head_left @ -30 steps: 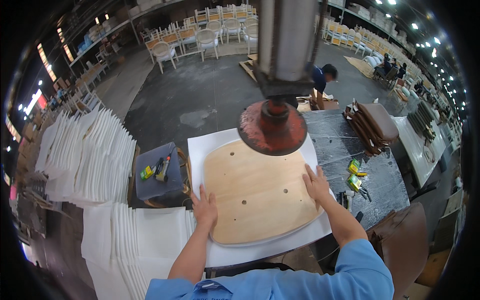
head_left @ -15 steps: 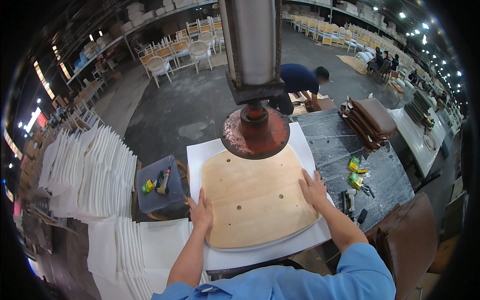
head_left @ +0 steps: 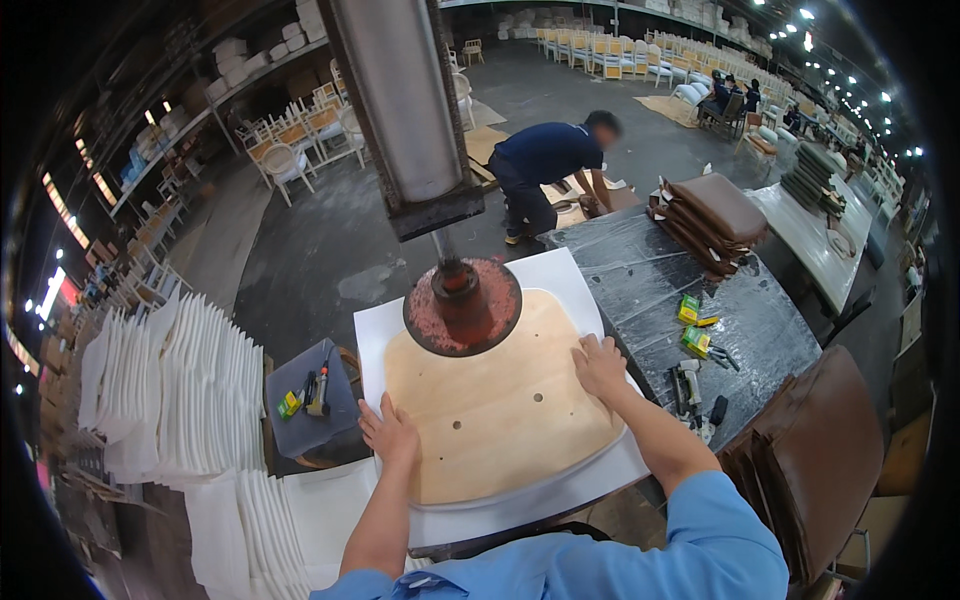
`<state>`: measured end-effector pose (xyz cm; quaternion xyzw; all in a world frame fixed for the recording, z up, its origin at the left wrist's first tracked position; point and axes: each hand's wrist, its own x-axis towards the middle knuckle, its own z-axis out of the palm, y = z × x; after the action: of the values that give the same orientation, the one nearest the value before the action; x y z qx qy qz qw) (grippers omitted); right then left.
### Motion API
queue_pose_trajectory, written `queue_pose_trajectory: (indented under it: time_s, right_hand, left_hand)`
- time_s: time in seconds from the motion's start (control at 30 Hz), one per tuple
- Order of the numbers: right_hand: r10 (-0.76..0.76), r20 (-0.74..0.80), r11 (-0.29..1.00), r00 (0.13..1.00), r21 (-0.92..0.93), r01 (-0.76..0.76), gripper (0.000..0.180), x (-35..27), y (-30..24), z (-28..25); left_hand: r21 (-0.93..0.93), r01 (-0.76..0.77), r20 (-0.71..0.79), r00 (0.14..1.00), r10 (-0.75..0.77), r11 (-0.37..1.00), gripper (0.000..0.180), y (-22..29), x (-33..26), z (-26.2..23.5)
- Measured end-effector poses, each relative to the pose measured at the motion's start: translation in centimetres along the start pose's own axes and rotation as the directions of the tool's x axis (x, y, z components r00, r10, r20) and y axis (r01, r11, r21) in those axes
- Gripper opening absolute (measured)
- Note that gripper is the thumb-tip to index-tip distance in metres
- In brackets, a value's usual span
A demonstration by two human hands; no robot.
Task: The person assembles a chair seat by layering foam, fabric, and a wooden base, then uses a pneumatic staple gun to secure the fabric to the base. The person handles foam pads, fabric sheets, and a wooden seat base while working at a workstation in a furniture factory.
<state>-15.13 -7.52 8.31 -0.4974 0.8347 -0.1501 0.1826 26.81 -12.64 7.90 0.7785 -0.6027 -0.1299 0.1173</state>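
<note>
a: where does the plywood seat board [head_left: 497, 400] sit?

b: flat on a white foam sheet [head_left: 560, 275], under the round rusty press plate [head_left: 462, 308] (plate hangs over its far end).

a: and the hands?

b: left hand [head_left: 390, 433] lies flat on the board's left edge, fingers spread. right hand [head_left: 598, 364] presses the right edge, fingers together. neither grips anything.

a: nearby?

b: a stack of brown covers [head_left: 712, 212] on the black table [head_left: 650, 270].

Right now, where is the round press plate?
In the head view, the round press plate hangs over the wooden seat board's far edge, centre, beyond both hands.
</note>
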Motion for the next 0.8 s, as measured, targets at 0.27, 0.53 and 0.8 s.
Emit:
queue_pose_trajectory:
  time_s: [0.27, 0.53, 0.8]
  right_hand:
    - [-0.136, -0.106, 0.98, 0.985, -0.162, 0.118, 0.057, -0.5, -0.7, 1.0]
    - [-0.3, -0.157, 0.923, 0.941, -0.297, 0.244, 0.057, 0.1, 0.1, 1.6]
    - [-0.357, -0.11, 0.889, 0.928, -0.345, 0.302, 0.06, 1.0, 0.0, 1.8]
  left_hand:
    - [0.118, -0.064, 0.005, 0.998, 0.064, 0.991, 0.056, 0.3, -1.2, -0.6]
    - [0.186, -0.303, -0.111, 0.939, 0.326, 0.935, 0.051, -1.0, -1.6, 1.1]
    - [0.042, -0.517, -0.091, 0.85, 0.519, 0.855, 0.055, -2.3, -0.7, 2.5]
